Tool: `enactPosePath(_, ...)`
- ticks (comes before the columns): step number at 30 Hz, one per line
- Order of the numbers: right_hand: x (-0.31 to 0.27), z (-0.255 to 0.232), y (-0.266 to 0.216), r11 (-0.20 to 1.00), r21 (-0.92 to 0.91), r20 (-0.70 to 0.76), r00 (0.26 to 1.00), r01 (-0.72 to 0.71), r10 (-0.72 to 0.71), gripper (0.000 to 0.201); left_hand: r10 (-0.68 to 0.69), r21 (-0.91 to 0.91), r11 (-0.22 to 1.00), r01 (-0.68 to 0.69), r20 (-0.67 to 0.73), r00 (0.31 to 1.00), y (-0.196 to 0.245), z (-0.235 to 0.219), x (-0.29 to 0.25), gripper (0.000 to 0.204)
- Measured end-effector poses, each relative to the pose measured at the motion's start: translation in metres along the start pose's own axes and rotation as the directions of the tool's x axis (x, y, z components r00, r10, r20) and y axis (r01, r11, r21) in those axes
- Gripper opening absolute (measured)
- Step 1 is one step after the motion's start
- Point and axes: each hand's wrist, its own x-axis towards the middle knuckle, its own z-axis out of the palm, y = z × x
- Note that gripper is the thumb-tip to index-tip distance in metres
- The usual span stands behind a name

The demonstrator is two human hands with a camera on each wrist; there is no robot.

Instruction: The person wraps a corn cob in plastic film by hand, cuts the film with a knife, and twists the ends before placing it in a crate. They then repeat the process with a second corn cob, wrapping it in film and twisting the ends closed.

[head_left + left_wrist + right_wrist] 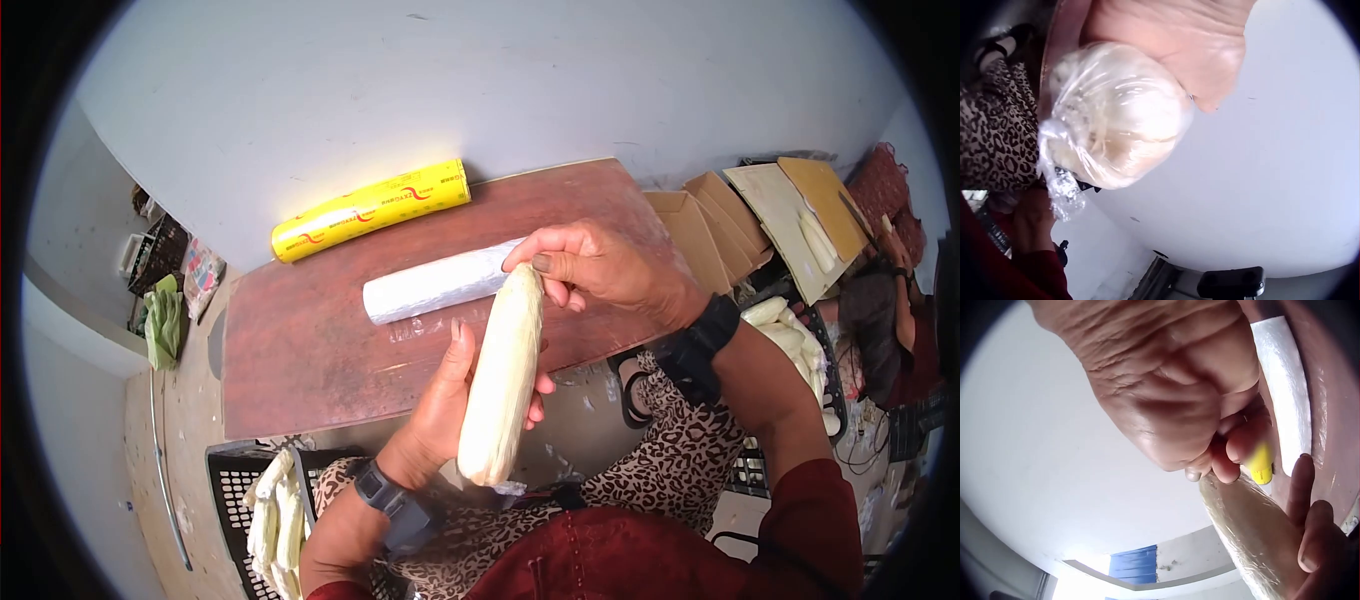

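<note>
An ear of corn (503,380) in its pale husk, wrapped in clear cling film, is held upright at a tilt over the table's near edge. My left hand (445,400) grips its lower half, with the fingers round behind it. At the top, my right hand (605,262) pinches the tip between thumb and fingers. Twisted film hangs from the blunt end of the corn (1125,115) in the left wrist view. Behind the corn, a roll of clear cling film (430,288) lies on the reddish table (300,350), with a loose strip of film beside it.
A yellow printed tube (370,210) lies at the table's back edge by the wall. Below left stands a black crate (232,510) with several ears of corn (275,525). Cardboard boxes (705,225) and more pale ears (790,340) are at the right, near another person's arm (900,290).
</note>
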Motion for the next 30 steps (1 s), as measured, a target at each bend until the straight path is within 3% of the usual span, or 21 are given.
enactPosePath(2, -0.003, -0.002, -0.003, 0.998, -0.059, -0.011, 1.0, -0.008, 0.007, 0.028, 0.013, 0.103, 0.995, 0.0, -0.122, 0.992, 0.002, 0.002, -0.001, 0.075)
enactPosePath(5, -0.006, -0.002, -0.007, 0.995, -0.094, -0.04, 0.999, -0.029, 0.025, 0.027, 0.141, 0.436, 0.9, -0.033, -0.216, 0.966, 0.004, 0.002, 0.001, 0.07)
enactPosePath(8, -0.007, -0.002, -0.008, 0.992, -0.129, -0.071, 0.997, -0.014, 0.005, 0.026, 0.225, 0.5, 0.862, -0.09, -0.217, 0.95, 0.005, -0.004, 0.004, 0.046)
enactPosePath(14, -0.007, 0.003, -0.013, 0.979, -0.202, -0.087, 0.996, -0.038, 0.02, 0.026, 0.195, 0.656, 0.754, 0.044, -0.288, 0.938, 0.019, 0.004, 0.0, 0.044)
enactPosePath(20, -0.01, 0.013, -0.02, 0.976, -0.217, -0.126, 0.992, -0.013, -0.015, 0.03, 0.276, 0.787, 0.616, 0.006, -0.223, 0.935, 0.026, 0.002, -0.002, 0.042)
enactPosePath(23, -0.009, 0.018, -0.022, 0.982, -0.186, -0.166, 0.986, -0.023, -0.008, 0.033, 0.359, 0.922, 0.387, 0.009, -0.16, 0.919, 0.028, -0.006, -0.003, 0.045)
enactPosePath(26, -0.008, 0.018, -0.021, 0.983, -0.17, -0.18, 0.983, -0.07, 0.039, 0.035, 0.463, 0.995, 0.03, 0.092, -0.095, 0.881, 0.036, 0.003, -0.009, 0.047)
enactPosePath(29, -0.005, 0.018, -0.018, 0.982, -0.156, -0.193, 0.978, -0.106, 0.075, 0.035, 0.539, 0.982, -0.131, 0.136, -0.044, 0.841, 0.036, -0.003, -0.009, 0.051)
enactPosePath(30, -0.004, 0.018, -0.018, 0.985, -0.133, -0.197, 0.977, -0.112, 0.085, 0.035, 0.533, 0.984, -0.13, 0.123, -0.035, 0.845, 0.037, -0.002, -0.009, 0.05)
